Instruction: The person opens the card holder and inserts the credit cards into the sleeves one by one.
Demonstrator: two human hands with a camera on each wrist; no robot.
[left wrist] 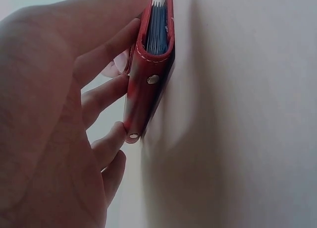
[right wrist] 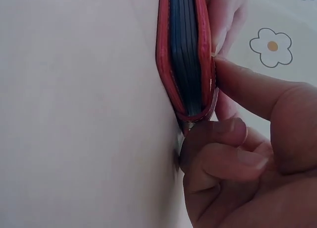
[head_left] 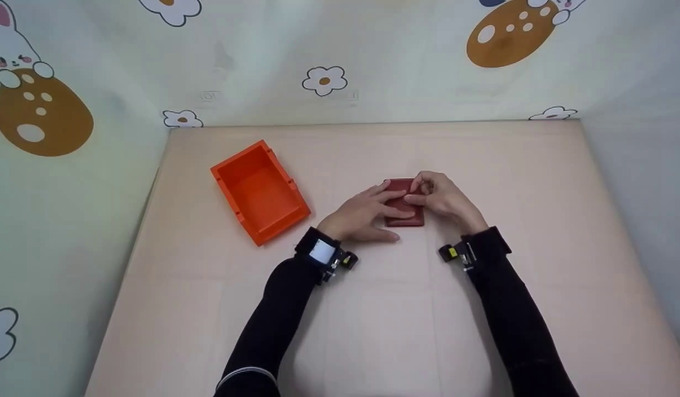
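A dark red leather card holder lies flat on the table, right of its middle. My left hand rests on it from the left, with fairly straight fingers spread over the cover. From the right, my right hand pinches the card holder's right edge. In the right wrist view the thumb presses on the cover, while the other fingers curl at the closing strap. Stacked dark sleeves show between the covers. Along the spine, the left wrist view shows two metal rivets and pale stitching.
An orange open-topped bin stands at an angle on the table, left of my left hand. Pale cloth walls with flower and rabbit prints rise behind the table and at both sides. A camera is strapped to each wrist.
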